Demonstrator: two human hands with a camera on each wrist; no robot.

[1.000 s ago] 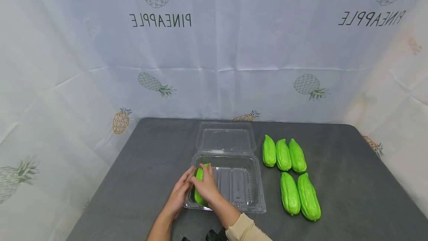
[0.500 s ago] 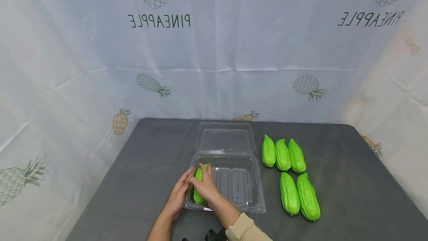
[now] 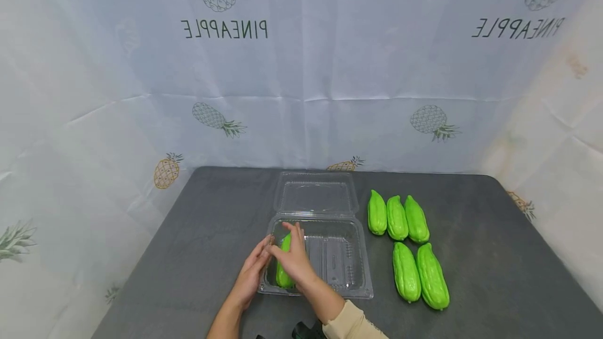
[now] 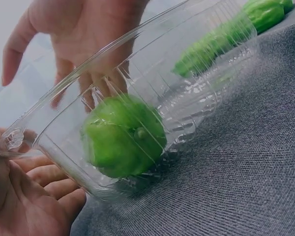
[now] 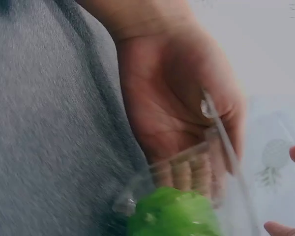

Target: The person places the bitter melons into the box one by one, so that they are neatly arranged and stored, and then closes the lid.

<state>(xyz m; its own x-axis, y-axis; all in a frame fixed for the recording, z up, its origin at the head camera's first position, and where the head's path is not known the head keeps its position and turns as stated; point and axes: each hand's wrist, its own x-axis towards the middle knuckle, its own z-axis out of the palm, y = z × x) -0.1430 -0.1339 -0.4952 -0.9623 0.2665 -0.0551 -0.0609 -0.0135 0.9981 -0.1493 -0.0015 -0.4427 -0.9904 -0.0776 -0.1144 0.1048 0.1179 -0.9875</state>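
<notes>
A clear plastic clamshell box (image 3: pixel 350 292) lies on the dark table with its lid (image 3: pixel 316 195) folded back. One bright green, ridged bitter melon (image 3: pixel 284 268) rests inside along the left wall; its blunt end shows through the plastic in the left wrist view. My left hand (image 3: pixel 252 271) holds the box at its left rim, thumb above and fingers below, outside the wall. My right hand (image 3: pixel 296 263) is over the box, thumb and fingers spread above the bitter melon and partly hiding it. In the left wrist view the right fingers (image 4: pixel 91 88) point down behind it.
On the table to the right of the box lie several more bitter melons (image 3: pixel 397 218) in two rows, the nearer row (image 3: pixel 418 276) being a pair. A pale curtain (image 3: pixel 330 67) with pineapple prints hangs behind the table.
My right hand has risen slightly, its fingers spreading farther apart around the bitter melon, which has shifted slightly right. The left hand stays at the box's rim.
</notes>
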